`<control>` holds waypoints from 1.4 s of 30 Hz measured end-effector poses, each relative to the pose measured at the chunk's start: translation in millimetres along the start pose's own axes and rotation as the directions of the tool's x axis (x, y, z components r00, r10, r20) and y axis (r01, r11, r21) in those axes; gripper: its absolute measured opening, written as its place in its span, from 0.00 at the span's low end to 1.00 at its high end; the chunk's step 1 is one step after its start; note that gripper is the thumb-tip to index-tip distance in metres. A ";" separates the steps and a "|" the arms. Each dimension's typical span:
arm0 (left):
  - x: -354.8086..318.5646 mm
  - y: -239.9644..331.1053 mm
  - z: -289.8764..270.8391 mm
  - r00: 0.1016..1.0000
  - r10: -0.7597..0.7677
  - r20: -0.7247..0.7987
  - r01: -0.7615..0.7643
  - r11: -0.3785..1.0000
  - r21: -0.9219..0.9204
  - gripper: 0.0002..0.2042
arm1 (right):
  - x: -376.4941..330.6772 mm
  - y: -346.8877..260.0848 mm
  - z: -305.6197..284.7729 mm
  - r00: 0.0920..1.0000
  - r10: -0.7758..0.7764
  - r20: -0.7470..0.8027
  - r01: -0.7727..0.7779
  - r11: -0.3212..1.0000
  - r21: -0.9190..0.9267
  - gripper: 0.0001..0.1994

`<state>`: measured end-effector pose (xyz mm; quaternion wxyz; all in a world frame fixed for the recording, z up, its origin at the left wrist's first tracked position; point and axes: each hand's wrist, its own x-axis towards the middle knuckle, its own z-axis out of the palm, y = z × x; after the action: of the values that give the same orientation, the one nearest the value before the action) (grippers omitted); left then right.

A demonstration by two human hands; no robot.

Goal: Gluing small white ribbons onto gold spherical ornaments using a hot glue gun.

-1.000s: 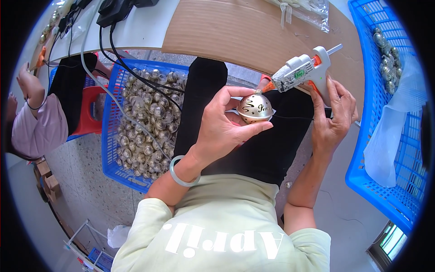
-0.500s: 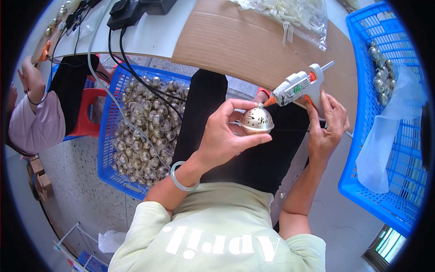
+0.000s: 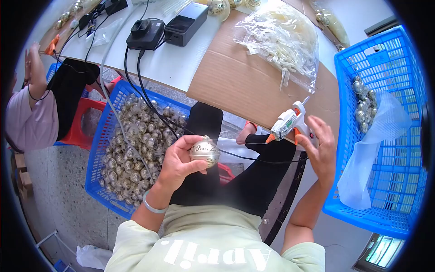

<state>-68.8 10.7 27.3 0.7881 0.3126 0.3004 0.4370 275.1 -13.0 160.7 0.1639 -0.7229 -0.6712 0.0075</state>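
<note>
My left hand [image 3: 177,162] is closed round a round, pale-gold bell ornament [image 3: 205,153] with dark lettering and a small loop on top. It holds the ornament upright above my lap. A white hot glue gun [image 3: 288,122] with an orange nozzle and trigger sits at the table's front edge, nozzle pointing down and left. Just right of its handle is my right hand [image 3: 321,152], open with fingers spread and nothing in it. The thumb is close to the handle; whether it touches cannot be made out.
A blue basket [image 3: 97,156] full of similar ornaments stands at my left, another blue basket [image 3: 331,190] at my right. On the cardboard [image 3: 226,68] lies a bag of pale plastic strips [image 3: 283,41]. Black cables [image 3: 129,72] hang over the edge. A person [image 3: 34,109] sits far left.
My left hand has drawn the ornament down and left, away from the nozzle. My right hand has let go of the glue gun and spread its fingers. The view has shifted, showing more table.
</note>
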 end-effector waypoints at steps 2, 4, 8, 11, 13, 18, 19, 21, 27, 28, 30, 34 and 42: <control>-1.5 2.5 1.4 1.000 0.001 -0.003 -0.001 1.000 -0.015 0.31 | 23.6 -14.5 -8.3 0.994 -0.058 -0.097 0.057 0.998 -0.015 0.19; -5.0 4.5 0.6 1.000 0.003 -0.002 -0.003 0.998 -0.061 0.26 | 59.5 -32.5 -5.1 0.983 -0.150 -0.108 0.160 0.982 0.096 0.16; -7.9 3.1 8.6 0.999 0.004 0.033 -0.002 0.998 -0.055 0.26 | 143.0 -65.2 19.9 0.907 -0.415 -0.067 0.419 0.876 0.240 0.09; -13.5 3.5 16.8 0.996 0.060 0.070 -0.060 0.998 -0.008 0.26 | 199.3 -78.3 48.2 0.877 -0.479 -0.025 0.477 0.864 0.159 0.08; -19.6 8.1 19.2 0.997 -0.022 0.071 0.024 0.999 -0.038 0.29 | 229.4 -83.0 64.5 0.871 -0.491 -0.020 0.491 0.868 0.069 0.08; -28.9 11.1 14.7 0.998 -0.025 0.050 0.026 1.000 -0.014 0.28 | 261.6 -104.2 63.8 0.836 -0.458 0.302 0.475 0.880 0.019 0.10; -29.4 13.6 14.6 0.998 -0.017 0.056 0.018 1.000 -0.011 0.28 | 270.0 -107.3 60.5 0.838 -0.460 0.294 0.477 0.879 0.013 0.10; -29.4 18.6 15.6 0.998 -0.035 0.046 0.034 0.999 0.017 0.28 | 282.9 -110.9 52.2 0.787 -0.387 0.481 0.469 0.881 -0.058 0.09; -40.9 22.2 29.2 0.998 -0.043 0.053 0.042 0.999 0.026 0.27 | 281.0 -123.8 33.2 0.727 -0.470 0.500 0.560 0.828 -0.035 0.09; -40.7 24.2 29.7 0.998 -0.041 0.056 0.040 0.999 0.030 0.27 | 278.7 -129.2 30.0 0.728 -0.418 0.543 0.501 0.866 -0.005 0.09; -41.5 28.1 30.7 0.999 -0.032 0.043 0.031 0.998 0.046 0.27 | 272.1 -132.0 17.1 0.748 -0.441 0.496 0.485 0.873 0.044 0.10; -42.3 21.2 26.6 0.999 -0.007 0.043 0.006 0.999 0.034 0.27 | 241.6 -127.5 -4.9 0.813 -0.419 0.404 0.264 0.884 0.386 0.18; -44.5 14.5 22.3 0.996 0.028 0.085 -0.030 0.999 0.012 0.28 | 184.0 -112.9 15.1 0.719 -0.319 0.617 -0.044 0.866 0.498 0.22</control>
<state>-78.9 -27.3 61.0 0.7915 0.3405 0.2652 0.4327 180.5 174.6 212.7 0.0797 -0.5510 -0.7135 0.4253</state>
